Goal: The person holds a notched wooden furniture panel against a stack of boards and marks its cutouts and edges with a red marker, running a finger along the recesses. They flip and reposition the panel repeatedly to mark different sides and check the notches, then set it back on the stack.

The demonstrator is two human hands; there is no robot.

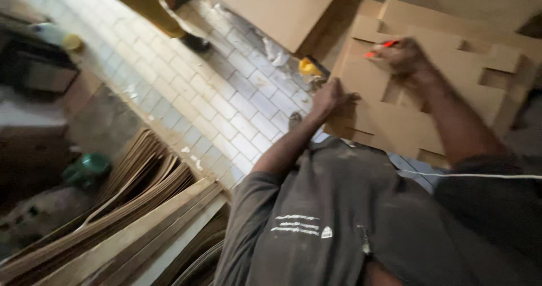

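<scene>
A stack of tan fibreboard pieces (451, 66) with notched cut-outs lies in front of me at the upper right. My left hand (330, 97) rests on the stack's near left edge, fingers curled against it. My right hand (402, 54) sits on top of the boards and is closed around a red pencil or marker (379, 49), whose tip points left. My grey shirt fills the lower middle of the view. The picture is blurred by motion.
A white tiled floor (226, 99) runs on the left. A large flat board (276, 6) leans at the top. A yellow tool (309, 67) lies by the stack. Thin wood sheets and strips (141, 207) are piled lower left, beside a green object (87, 167). Another person's leg (147, 3) stands top left.
</scene>
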